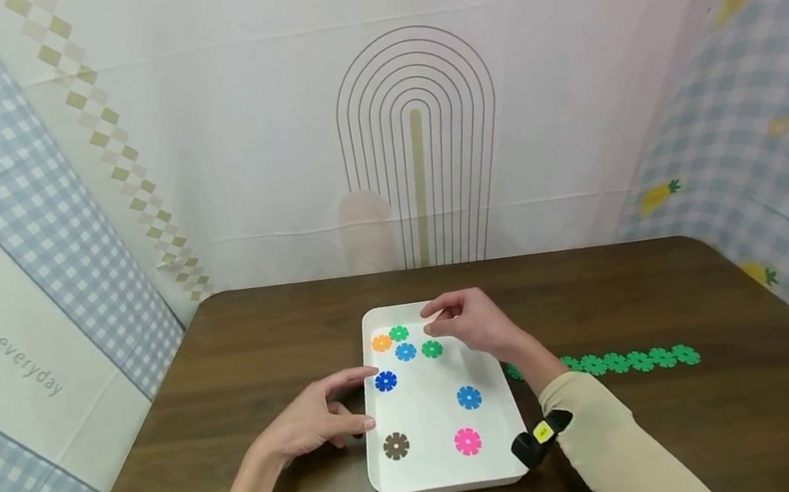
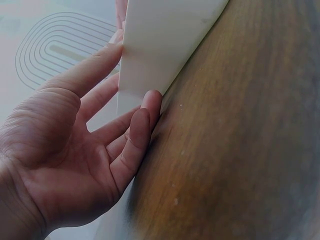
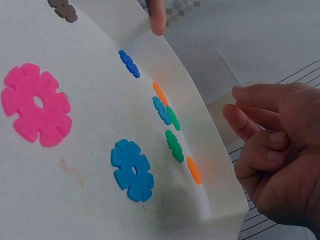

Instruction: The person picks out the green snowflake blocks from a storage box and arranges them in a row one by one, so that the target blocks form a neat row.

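Observation:
A white tray (image 1: 438,475) lies on the table, with flower-shaped plastic discs spread in it. My left hand (image 1: 312,415) is at its left side, index finger over the rim; in the left wrist view, the hand (image 2: 75,150) has other fingers against the outer wall. Over the far right end hovers my right hand (image 1: 473,323), thumb and index apart with nothing visible between them. Nearest to that hand (image 3: 275,150) in the right wrist view is an orange disc (image 3: 194,170), beside a green disc (image 3: 174,146). Nearer are a pink disc (image 1: 468,441) and a brown disc (image 1: 396,446).
A chain of joined green discs (image 1: 640,361) lies on the brown table (image 1: 764,396) to the right of the tray, partly behind my right forearm. A patterned cloth (image 1: 259,147) hangs behind the table.

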Available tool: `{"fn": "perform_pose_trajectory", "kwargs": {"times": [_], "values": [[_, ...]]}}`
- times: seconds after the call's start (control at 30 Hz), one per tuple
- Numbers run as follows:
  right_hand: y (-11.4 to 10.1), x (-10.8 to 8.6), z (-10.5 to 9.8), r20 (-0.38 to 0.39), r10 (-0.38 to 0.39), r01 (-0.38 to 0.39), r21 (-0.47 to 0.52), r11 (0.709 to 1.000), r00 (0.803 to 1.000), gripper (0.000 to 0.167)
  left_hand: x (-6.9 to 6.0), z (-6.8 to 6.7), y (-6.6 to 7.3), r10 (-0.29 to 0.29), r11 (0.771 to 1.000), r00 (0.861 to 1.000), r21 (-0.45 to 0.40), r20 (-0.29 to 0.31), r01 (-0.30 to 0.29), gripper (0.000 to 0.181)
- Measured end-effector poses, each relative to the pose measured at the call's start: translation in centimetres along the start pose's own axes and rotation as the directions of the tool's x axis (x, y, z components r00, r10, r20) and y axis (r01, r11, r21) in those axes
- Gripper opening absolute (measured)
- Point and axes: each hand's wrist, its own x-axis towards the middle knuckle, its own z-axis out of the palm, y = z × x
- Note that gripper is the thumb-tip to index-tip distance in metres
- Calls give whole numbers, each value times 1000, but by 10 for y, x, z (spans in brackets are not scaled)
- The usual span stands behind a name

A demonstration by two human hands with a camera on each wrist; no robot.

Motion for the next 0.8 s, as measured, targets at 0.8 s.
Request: {"fn": "perform_pose_trajectory", "kwargs": {"times": [0.8], "values": [[5, 6, 8, -48, 22, -29, -163, 986, 999, 23, 0, 1, -1, 6, 1000, 1000, -22, -7, -6, 69]]}}
